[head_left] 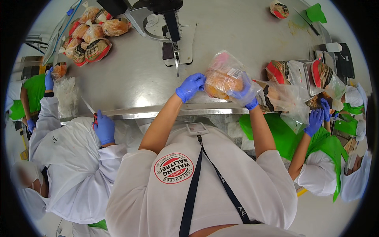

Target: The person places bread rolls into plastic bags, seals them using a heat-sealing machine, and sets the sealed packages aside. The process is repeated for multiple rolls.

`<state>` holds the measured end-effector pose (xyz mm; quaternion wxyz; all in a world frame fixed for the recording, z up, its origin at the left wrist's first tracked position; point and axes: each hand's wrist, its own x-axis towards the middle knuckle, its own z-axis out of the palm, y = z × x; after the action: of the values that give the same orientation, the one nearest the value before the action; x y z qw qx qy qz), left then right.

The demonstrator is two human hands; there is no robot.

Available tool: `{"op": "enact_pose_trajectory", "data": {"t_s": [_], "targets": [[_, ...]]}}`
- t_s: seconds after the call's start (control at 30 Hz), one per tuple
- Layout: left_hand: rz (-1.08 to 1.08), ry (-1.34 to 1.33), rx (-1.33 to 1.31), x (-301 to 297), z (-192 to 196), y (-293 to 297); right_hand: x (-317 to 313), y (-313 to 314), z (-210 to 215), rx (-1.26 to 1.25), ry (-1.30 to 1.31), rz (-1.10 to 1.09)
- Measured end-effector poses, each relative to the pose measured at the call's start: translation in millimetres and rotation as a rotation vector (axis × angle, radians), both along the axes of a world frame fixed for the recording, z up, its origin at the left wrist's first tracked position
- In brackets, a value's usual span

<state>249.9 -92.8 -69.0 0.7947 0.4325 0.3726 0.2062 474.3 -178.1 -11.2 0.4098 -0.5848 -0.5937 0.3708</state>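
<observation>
Both hands, in blue gloves, are up over the near edge of the worktop (130, 75), holding one clear bag of buns (225, 81) between them. The left hand (190, 87) pinches the bag's left side with fingers curled onto the plastic. The right hand (245, 94) is wrapped around the bag's right end from below, its fingers partly hidden by the film. The bag is lifted just above the steel edge, tilted, with a pale label showing on its top right.

Just right of the bag lie more filled bags (278, 71), some with red and brown printing, beside a loose heap of clear plastic (290, 100). A co-worker on the right, in white with a green apron (284, 134), reaches into that heap with two blue-gloved hands (316, 120).

Behind the held bag, in the middle of the worktop, stands a sealing machine (173, 35) with a dark arm and metal base. At the far left corner is a pile of packed bags (90, 33). One more bag (279, 10) sits alone at the far right, near a green scrap (316, 14).

On the left another person in white rests a gloved hand (104, 128) on the worktop's rim beside a red-handled tool (94, 116). Further left a third worker's gloved hand (49, 81) holds a small bag (60, 71).
</observation>
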Motion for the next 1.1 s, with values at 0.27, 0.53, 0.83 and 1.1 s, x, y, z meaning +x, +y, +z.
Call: {"op": "enact_pose_trajectory", "data": {"t_s": [0.27,0.53,0.83,1.1], "targets": [[0.248,0.579,0.792,11,-10,-5,1,8,-16,-0.015,-0.187,-0.206],[0.217,0.828,0.785,4,-46,-25,-13,5,-67,-0.283,0.857,-0.499],[0.086,0.952,0.722,-17,-43,-2,-20,6,-54,-0.282,1.151,-0.517],[0.251,0.567,1.239,44,82,-21,-14,13,-36,-0.359,0.806,-0.445]]}}
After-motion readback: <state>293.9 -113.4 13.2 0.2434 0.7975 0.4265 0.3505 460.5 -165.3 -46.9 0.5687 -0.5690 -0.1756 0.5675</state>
